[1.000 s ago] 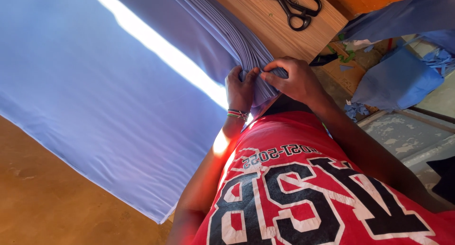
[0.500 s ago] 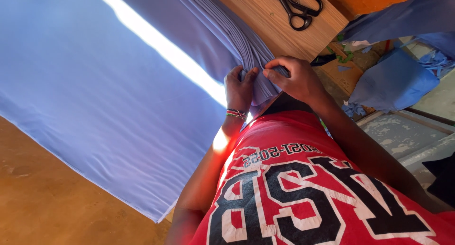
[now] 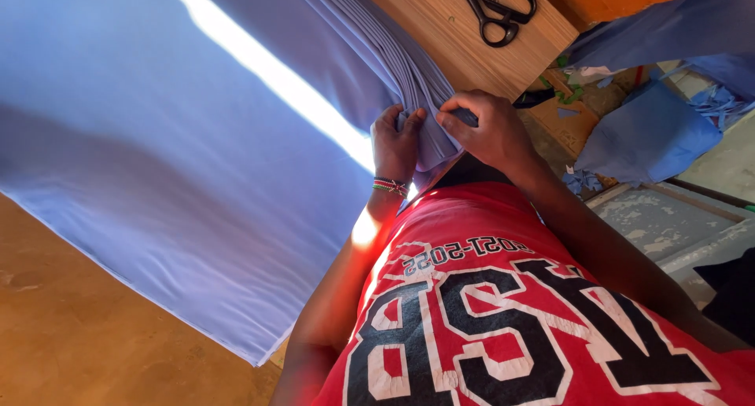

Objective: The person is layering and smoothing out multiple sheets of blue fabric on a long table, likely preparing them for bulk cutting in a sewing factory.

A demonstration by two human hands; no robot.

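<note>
Nearest, the left hand (image 3: 395,143) and right hand (image 3: 489,129) each have their grip pinched shut on the gathered edge of the wide, pale lilac-blue cloth (image 3: 157,162), which drapes over the wooden desk (image 3: 448,36). The step in hand looks like gathering or aligning the folds; next, the fingers likely need an even pinch. Farther off lie black-handled scissors (image 3: 495,9). Since half a second ago, hardly anything has shifted.
</note>
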